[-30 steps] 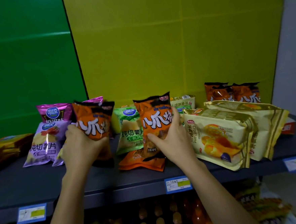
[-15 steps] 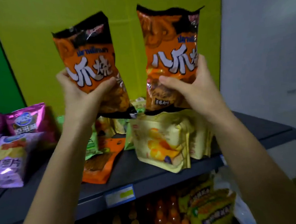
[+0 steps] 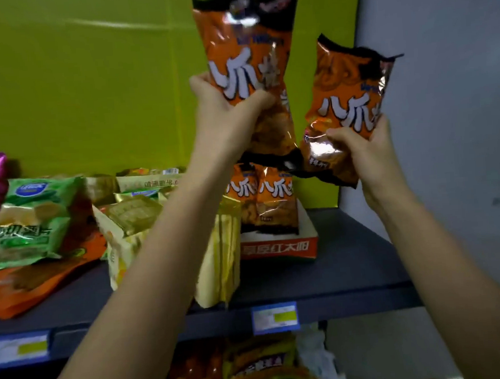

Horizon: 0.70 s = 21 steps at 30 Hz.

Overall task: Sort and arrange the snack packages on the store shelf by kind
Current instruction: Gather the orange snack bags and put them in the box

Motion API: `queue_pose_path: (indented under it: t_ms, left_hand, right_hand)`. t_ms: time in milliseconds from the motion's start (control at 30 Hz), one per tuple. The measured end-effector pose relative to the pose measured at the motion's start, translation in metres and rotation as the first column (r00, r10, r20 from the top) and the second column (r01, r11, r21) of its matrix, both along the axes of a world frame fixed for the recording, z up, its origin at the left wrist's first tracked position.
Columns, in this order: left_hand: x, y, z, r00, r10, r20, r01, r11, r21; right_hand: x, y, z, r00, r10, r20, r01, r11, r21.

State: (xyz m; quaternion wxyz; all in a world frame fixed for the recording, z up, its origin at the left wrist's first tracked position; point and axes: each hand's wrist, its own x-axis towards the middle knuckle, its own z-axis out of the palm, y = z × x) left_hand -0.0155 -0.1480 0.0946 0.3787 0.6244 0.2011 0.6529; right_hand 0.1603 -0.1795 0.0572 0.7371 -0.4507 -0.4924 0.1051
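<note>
My left hand point(image 3: 225, 114) and right hand point(image 3: 367, 145) each clasp an upright orange snack bag; matching bags point(image 3: 261, 200) stand directly below, nearer my left

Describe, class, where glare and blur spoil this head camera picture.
Head view: glare whitens the foil low on the right-hand orange bag; motion blur smears print on the left-hand orange bag; the green chip bag and price tag look soft.
</note>
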Motion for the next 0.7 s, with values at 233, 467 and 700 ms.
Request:
queue_pose_path:
  t_ms: [233, 467, 700]
  left_hand:
    - [0.076, 0.02, -0.07, 0.991, 0.131, -0.027, -0.134, 0.978, -0.161]
    - [0.087, 0.06, -0.114, 0.919, 0.38, -0.106, -0.395, 0.891, -0.222]
    - [0.086, 0.091, -0.142, 0.869, 0.448, -0.21, -0.493, 0.825, -0.277]
  right_hand:
    - [0.059, 0.032, -0.031, 0.998, -0.051, -0.039, 0.048, 0.996, -0.072]
    - [0.08, 0.051, -0.053, 0.985, -0.031, -0.168, 0.018, 0.997, -0.079]
    - [0.062, 0.078, -0.071, 0.968, 0.206, -0.145, -0.231, 0.956, -0.182]
